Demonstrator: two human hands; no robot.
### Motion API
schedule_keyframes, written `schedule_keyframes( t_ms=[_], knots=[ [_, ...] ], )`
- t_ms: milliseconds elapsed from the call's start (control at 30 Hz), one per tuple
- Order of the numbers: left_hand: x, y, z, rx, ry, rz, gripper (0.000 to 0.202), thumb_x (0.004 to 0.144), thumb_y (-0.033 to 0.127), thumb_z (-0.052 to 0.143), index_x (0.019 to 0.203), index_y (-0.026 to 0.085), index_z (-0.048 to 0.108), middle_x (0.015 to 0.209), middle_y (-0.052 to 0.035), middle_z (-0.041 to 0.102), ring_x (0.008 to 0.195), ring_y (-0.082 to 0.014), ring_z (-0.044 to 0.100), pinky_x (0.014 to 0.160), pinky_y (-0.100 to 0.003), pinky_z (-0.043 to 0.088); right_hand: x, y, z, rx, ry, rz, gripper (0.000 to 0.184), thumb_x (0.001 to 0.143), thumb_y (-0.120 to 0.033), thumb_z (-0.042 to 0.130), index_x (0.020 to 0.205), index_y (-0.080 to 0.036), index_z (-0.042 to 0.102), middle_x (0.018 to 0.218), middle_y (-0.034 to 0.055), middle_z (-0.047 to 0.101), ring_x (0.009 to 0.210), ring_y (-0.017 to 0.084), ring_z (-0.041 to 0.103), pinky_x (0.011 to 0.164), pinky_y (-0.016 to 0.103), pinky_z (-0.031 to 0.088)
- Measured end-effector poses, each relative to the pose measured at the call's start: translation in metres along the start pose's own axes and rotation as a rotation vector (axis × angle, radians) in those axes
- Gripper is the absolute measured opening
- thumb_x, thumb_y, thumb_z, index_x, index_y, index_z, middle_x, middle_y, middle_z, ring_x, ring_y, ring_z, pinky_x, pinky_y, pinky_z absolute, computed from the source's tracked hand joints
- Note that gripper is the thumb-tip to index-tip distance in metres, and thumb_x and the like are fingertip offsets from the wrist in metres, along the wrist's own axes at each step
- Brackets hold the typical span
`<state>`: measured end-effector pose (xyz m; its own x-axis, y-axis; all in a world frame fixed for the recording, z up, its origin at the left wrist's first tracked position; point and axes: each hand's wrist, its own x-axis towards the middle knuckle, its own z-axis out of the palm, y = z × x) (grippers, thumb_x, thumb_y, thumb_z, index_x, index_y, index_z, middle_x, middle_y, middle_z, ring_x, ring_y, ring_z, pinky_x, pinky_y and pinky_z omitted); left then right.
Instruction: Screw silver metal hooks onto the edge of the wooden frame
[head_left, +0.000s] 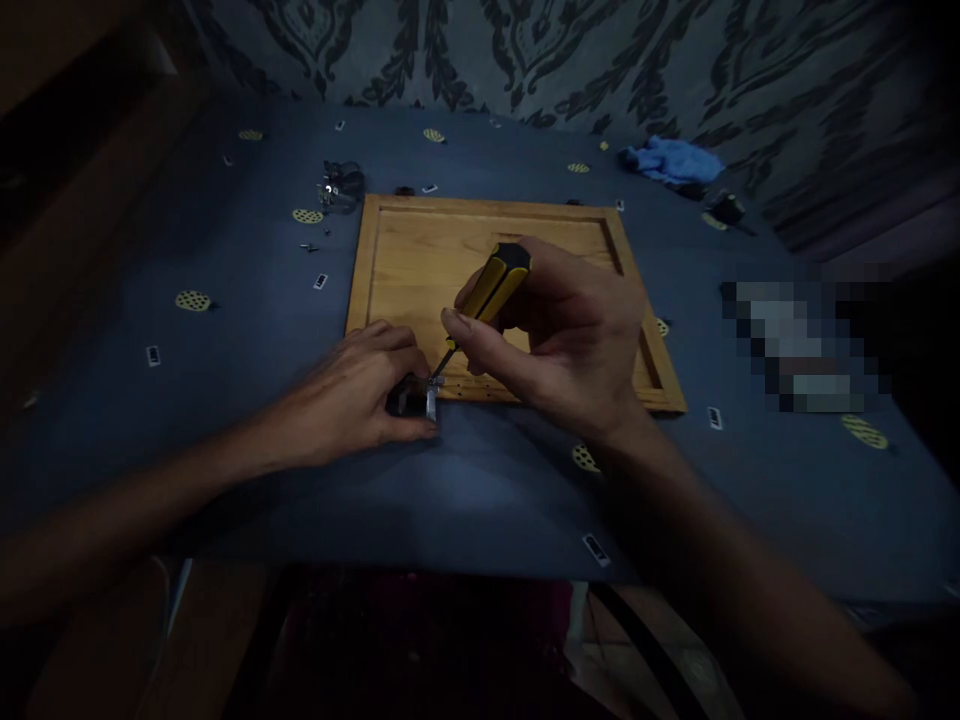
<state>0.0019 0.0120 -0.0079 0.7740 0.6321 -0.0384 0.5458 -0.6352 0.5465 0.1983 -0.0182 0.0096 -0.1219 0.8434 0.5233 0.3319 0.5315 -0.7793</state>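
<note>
A framed wooden panel lies flat on the dark blue tablecloth. At its near edge, toward the left corner, sits a small metal hinge. My left hand grips this hinge between thumb and fingers, partly covering it. My right hand is closed round a yellow and black screwdriver, held tilted with its handle up and to the right. The screwdriver's tip meets the hinge, or a screw in it; the exact contact is too small to make out. Several small holes show along the panel's near edge.
Metal hardware lies beyond the panel's far left corner, with small screws closer in. A blue cloth and a dark object are at the back right. A pixelated object lies on the right. A patterned wall bounds the back.
</note>
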Motion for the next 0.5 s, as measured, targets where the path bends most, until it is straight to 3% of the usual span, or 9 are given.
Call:
schedule_keyframes(
  t_ms=[200,367,500],
  knots=[
    [0.000,0.000,0.000,-0.006,-0.001,0.003,0.033,0.083,0.040,0.077,0.105,0.018,0.068,0.120,-0.0089,0.065,0.114,-0.0285,0.058,0.098,-0.044,0.049,0.001,0.001,0.002,0.009,0.014,0.002,0.032,0.082,-0.043,0.082,0.074,-0.025,0.057,0.071,-0.0018,0.058,0.057,0.014,0.054,0.048,0.031,0.047],
    [-0.001,-0.001,-0.001,-0.006,0.004,0.012,0.031,0.084,0.041,0.075,0.103,0.019,0.067,0.120,-0.0076,0.065,0.114,-0.0289,0.057,0.096,-0.044,0.048,0.000,0.007,0.007,0.066,0.052,0.074,0.036,0.081,-0.050,0.082,0.077,-0.026,0.055,0.077,-0.0019,0.062,0.061,0.014,0.057,0.048,0.029,0.051],
    [-0.002,-0.001,-0.001,0.006,0.001,0.026,0.030,0.084,0.043,0.075,0.100,0.019,0.067,0.108,-0.0051,0.064,0.105,-0.0262,0.058,0.089,-0.040,0.046,0.003,0.012,0.005,0.142,0.010,0.117,0.038,0.077,-0.054,0.084,0.086,-0.027,0.058,0.081,-0.0027,0.064,0.064,0.014,0.062,0.049,0.027,0.055]
  ],
)
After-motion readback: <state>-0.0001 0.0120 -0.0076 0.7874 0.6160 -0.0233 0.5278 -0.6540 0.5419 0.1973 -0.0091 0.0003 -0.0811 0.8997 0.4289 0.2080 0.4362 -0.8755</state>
